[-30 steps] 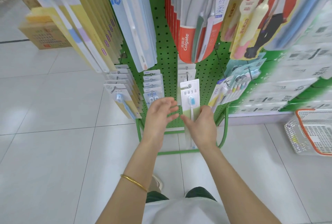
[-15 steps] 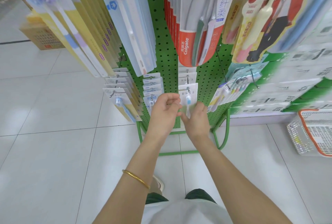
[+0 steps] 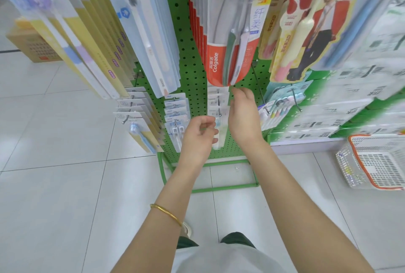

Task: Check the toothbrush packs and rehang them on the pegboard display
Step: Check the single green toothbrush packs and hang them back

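Note:
A white toothbrush pack [image 3: 219, 129] with a blue brush head hangs at the front of a metal peg [image 3: 219, 114] low on the green pegboard [image 3: 195, 80]. More white packs sit behind it on the same peg. My left hand [image 3: 198, 135] is just left of the pack, fingers loosely curled, one fingertip touching its lower edge. My right hand [image 3: 243, 115] is to the right of the peg. Its fingers reach up toward the rear packs, under the red Colgate packs [image 3: 219, 62].
Rows of small packs [image 3: 175, 117] and yellow-backed packs [image 3: 140, 128] hang to the left, a multi-brush pack [image 3: 276, 108] to the right. Long packs overhang from above. A white and orange basket [image 3: 372, 163] stands on the tiled floor at right, a cardboard box [image 3: 32, 47] far left.
Both hands carried the pack up to the peg, and it now hangs there. My right hand has let go and moved up and right; my left hand has dropped slightly.

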Demonstrator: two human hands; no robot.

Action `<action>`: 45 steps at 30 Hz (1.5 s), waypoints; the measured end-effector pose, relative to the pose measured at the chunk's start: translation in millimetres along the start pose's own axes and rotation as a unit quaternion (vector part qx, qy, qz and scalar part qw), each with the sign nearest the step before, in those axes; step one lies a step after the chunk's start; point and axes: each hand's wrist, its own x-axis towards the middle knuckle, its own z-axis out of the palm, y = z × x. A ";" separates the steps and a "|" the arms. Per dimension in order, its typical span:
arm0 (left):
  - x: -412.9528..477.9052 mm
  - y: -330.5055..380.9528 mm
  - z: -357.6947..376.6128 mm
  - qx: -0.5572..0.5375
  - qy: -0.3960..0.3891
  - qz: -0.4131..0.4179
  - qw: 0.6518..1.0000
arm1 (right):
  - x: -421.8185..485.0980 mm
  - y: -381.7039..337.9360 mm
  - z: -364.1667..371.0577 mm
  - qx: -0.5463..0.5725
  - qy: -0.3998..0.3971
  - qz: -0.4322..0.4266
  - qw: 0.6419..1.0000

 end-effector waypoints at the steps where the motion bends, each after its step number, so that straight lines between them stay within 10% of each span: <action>1: -0.7 -0.6 0.2 0.001 0.000 -0.002 1.000 | 6.7 -0.8 2.9 -0.009 -0.014 0.004 1.000; 33: -18.6 -2.7 0.3 -0.001 0.001 0.008 1.000 | -1.5 6.0 -10.4 -0.140 0.018 0.021 0.990; 45: -30.0 -10.1 19.3 0.008 -0.015 0.027 0.999 | -47.8 21.1 -71.3 0.023 0.025 0.035 0.999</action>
